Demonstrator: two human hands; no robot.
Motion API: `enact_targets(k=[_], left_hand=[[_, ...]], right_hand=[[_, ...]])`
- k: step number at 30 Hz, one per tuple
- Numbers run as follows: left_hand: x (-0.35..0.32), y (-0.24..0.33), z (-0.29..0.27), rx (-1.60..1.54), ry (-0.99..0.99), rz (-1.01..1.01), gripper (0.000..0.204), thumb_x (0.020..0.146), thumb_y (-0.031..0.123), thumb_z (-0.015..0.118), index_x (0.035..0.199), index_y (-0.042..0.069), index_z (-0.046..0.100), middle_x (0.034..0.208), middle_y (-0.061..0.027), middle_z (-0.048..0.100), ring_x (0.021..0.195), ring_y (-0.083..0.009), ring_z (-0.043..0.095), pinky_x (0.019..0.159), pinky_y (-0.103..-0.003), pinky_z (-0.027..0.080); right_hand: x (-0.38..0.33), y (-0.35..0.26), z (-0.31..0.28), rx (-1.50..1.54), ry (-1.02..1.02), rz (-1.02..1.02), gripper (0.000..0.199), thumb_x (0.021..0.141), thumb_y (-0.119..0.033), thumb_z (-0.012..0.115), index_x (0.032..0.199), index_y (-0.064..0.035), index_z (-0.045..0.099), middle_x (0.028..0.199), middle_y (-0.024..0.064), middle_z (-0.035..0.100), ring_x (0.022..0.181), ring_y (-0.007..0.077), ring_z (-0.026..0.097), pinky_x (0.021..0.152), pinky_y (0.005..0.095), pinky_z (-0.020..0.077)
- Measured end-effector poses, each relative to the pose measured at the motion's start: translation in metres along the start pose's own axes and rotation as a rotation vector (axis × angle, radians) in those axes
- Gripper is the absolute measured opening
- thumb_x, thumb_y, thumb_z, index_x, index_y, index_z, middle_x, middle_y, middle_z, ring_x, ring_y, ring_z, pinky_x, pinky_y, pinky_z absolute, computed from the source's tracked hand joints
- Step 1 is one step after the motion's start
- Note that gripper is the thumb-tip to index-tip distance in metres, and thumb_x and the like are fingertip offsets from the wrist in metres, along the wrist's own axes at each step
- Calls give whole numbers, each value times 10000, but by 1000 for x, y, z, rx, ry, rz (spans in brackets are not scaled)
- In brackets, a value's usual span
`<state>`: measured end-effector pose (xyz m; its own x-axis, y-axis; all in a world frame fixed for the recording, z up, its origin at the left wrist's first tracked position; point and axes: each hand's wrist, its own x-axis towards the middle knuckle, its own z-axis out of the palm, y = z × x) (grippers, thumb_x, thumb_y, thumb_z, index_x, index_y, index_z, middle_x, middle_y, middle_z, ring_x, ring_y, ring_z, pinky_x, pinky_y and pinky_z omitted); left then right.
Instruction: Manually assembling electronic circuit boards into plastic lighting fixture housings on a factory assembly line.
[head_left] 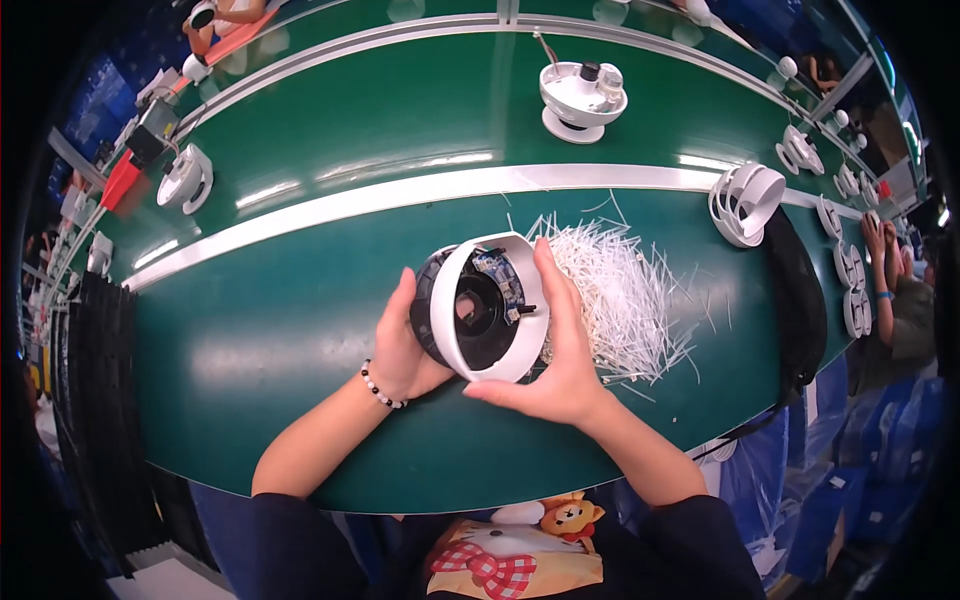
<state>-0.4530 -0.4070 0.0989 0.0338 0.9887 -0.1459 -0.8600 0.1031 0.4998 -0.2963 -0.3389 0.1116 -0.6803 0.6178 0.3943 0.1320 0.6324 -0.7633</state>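
Dome housing (488, 308), white and round, held tilted just above the green counter (250, 340) in front of the person, its open side turned up toward the face so that the dark ring, the central hole and the small circuit board inside can be seen; left hand (400, 350) cupped about the dark rear shell, thumb raised along the rim, apparently taking the weight; right hand (560, 360) wrapped round the white rim from the other side, fingers curled under and thumb stretched up along the edge, seemingly steadying the part against turning; both hands closed on the housing, neither spread flat. Heap of thin white strips (620, 300) lies on the counter just beside and behind the right hand, within easy reach; a stack of white housings (745, 205) stands near the pale rail (400, 195) to the right; beyond the rail, on the far belt, a white dome base (582, 100) rests upright and another white part (185, 180) lies to the left; a co-worker's hand (875, 240) shows at the far right edge.
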Motion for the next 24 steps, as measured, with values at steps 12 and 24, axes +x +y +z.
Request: enact_targets(k=[12,24], left_hand=[[6,-1,-11,-80,36,-14,493,801,367,394,1160,34,442,1123,-137,510,1007,-259,506,889,-400,400],[3,-4,5,-81,84,-89,646,848,562,256,1249,71,381,1222,-128,447,1100,-267,457,954,-404,359]], right_hand=[[9,1,-8,-41,-46,-191,1144,474,-334,811,1318,40,136,1330,290,177,1209,420,243,981,459,244],[5,-8,3,-89,-50,-150,1162,462,-308,827,1316,52,128,1325,258,222,1190,371,288,970,418,285]])
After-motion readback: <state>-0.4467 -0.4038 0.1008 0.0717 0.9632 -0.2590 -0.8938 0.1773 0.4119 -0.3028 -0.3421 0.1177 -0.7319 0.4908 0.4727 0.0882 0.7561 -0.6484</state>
